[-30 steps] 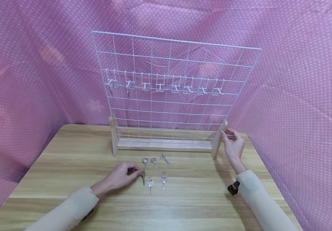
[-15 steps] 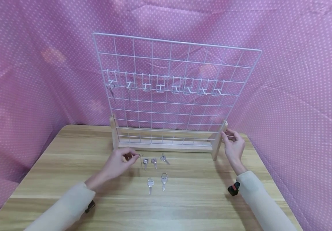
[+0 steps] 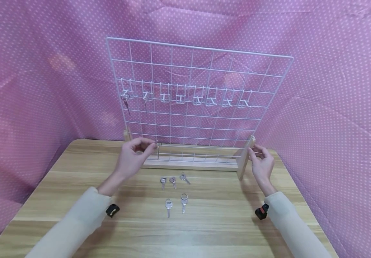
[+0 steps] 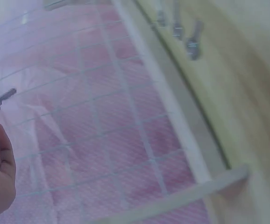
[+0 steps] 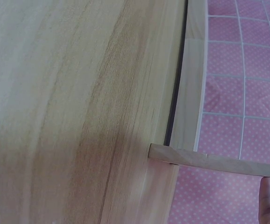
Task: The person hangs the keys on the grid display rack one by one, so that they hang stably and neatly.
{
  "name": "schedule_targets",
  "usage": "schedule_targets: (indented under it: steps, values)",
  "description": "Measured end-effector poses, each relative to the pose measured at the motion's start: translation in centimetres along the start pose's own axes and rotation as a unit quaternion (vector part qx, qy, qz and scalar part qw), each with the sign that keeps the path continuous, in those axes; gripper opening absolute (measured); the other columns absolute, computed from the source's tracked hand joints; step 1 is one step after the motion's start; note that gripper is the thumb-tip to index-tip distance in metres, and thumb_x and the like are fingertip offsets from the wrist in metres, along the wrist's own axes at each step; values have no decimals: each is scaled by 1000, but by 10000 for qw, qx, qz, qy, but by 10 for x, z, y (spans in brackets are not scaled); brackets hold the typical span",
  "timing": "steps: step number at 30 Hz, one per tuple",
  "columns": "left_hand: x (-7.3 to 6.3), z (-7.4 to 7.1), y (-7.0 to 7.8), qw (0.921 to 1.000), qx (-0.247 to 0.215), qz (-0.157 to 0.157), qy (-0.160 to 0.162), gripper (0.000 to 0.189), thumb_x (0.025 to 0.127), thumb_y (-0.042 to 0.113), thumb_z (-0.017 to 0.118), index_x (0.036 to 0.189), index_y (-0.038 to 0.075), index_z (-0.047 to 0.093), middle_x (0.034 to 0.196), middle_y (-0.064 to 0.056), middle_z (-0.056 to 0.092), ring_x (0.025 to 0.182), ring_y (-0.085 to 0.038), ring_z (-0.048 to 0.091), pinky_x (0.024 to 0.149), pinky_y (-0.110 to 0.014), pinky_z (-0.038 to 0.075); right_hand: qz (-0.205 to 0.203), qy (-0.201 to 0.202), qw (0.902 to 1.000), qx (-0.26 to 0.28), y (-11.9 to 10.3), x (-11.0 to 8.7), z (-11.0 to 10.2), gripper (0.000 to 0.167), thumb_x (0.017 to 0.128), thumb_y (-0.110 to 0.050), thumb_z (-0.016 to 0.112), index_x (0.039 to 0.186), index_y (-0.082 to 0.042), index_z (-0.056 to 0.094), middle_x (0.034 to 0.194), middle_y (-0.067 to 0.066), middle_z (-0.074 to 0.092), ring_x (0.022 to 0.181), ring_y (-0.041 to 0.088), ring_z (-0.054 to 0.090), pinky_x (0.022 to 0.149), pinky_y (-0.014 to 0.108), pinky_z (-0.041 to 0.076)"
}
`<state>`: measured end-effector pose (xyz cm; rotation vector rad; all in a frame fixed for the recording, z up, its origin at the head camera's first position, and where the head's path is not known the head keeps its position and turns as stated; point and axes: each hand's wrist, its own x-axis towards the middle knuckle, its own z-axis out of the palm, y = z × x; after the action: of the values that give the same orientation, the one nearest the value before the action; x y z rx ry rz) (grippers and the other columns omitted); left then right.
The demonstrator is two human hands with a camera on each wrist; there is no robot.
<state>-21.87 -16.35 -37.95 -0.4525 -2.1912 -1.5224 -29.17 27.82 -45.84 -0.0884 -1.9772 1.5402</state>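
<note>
My left hand (image 3: pixel 133 156) pinches a key (image 4: pixel 3 99) by its top, in front of the lower part of a white wire grid rack (image 3: pixel 185 127). The key hangs from the fingertips. My right hand (image 3: pixel 261 163) holds the outer edge of the right wooden leg (image 3: pixel 244 161) of the rack; its fingertips touch the wood in the right wrist view. A row of white hooks (image 3: pixel 180 99) crosses the grid. One key (image 3: pixel 126 106) hangs on the leftmost hook and another, faint, on the second. Several keys with rings, such as one key (image 3: pixel 184 203), lie on the table.
The wooden table (image 3: pixel 211 222) runs under the rack, whose base bar (image 3: pixel 188 165) lies behind the loose keys. Pink dotted cloth (image 3: pixel 334 89) surrounds the table at the back and sides. A black wrist device (image 3: pixel 112 210) shows below the left sleeve.
My left hand has lifted the key from the table and carried it up and away, to the lower grid. The right hand stays at the wooden leg. The head view has shifted slightly.
</note>
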Motion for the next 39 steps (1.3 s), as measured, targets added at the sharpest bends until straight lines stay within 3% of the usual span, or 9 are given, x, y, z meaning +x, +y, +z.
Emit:
schedule_targets:
  steps: [2, 9, 15, 19, 22, 27, 33, 39]
  values:
    - [8, 1, 9, 9997, -196, -3, 150, 13, 98, 8, 72, 106, -3, 74, 93, -21, 75, 72, -2, 62, 67, -15, 53, -18, -16, 10000, 34, -8, -3, 0, 28, 96, -6, 76, 121, 8, 71, 100, 4, 73, 75, -5, 65, 67, 12, 60]
    - [39, 7, 37, 9953, -799, 55, 542, 15, 99, 9, 71, 108, -3, 74, 84, 13, 73, 70, -4, 66, 63, -16, 55, -12, -6, 10000, 37, -33, -11, -2, 27, 96, -2, 74, 118, 13, 70, 96, 4, 75, 75, -3, 66, 67, 13, 60]
    - [62, 13, 51, 9859, -1324, 284, 983, 15, 100, 3, 69, 107, -10, 71, 80, 18, 74, 65, -1, 64, 63, -15, 57, -32, -15, 10000, 70, -34, -12, -2, 28, 95, -2, 75, 118, 13, 70, 90, -10, 71, 75, -2, 67, 67, 13, 60]
    - [73, 15, 57, 9784, -1608, 398, 1238, 14, 100, 1, 67, 107, -10, 71, 81, 17, 75, 62, -2, 65, 61, -16, 58, -32, -45, 10000, 43, -35, -12, -2, 28, 95, -1, 75, 119, 13, 70, 93, -2, 74, 75, -1, 67, 67, 15, 61]
    - [77, 17, 61, 9752, -1727, 474, 1301, 13, 100, 1, 67, 106, -10, 72, 81, 14, 76, 62, -6, 65, 61, -17, 58, -22, -66, 10000, 46, -35, -12, -2, 27, 95, 0, 74, 119, 13, 70, 96, 2, 75, 75, -1, 68, 68, 16, 62]
    - [81, 21, 64, 9726, -1821, 468, 1369, 14, 100, 0, 67, 106, -11, 71, 80, 16, 75, 60, -3, 66, 61, -17, 59, 8, -48, 9999, 91, -34, -12, -1, 27, 96, 1, 73, 119, 13, 70, 93, -5, 73, 74, -2, 67, 67, 14, 61]
    - [83, 24, 62, 9705, -1747, 370, 1623, 15, 100, 1, 67, 107, -12, 71, 80, 17, 74, 58, 1, 64, 60, -16, 58, -29, -67, 10000, -5, -33, -10, -1, 28, 96, 0, 74, 120, 13, 69, 102, 15, 74, 75, -4, 66, 69, 17, 62]
    - [82, 24, 58, 9759, -1574, 191, 1502, 19, 101, 7, 69, 110, -9, 73, 81, 18, 74, 60, 0, 65, 63, -16, 59, -49, -65, 9999, -84, -32, -10, -1, 28, 96, 0, 74, 120, 13, 69, 105, 21, 74, 75, -3, 66, 71, 23, 64]
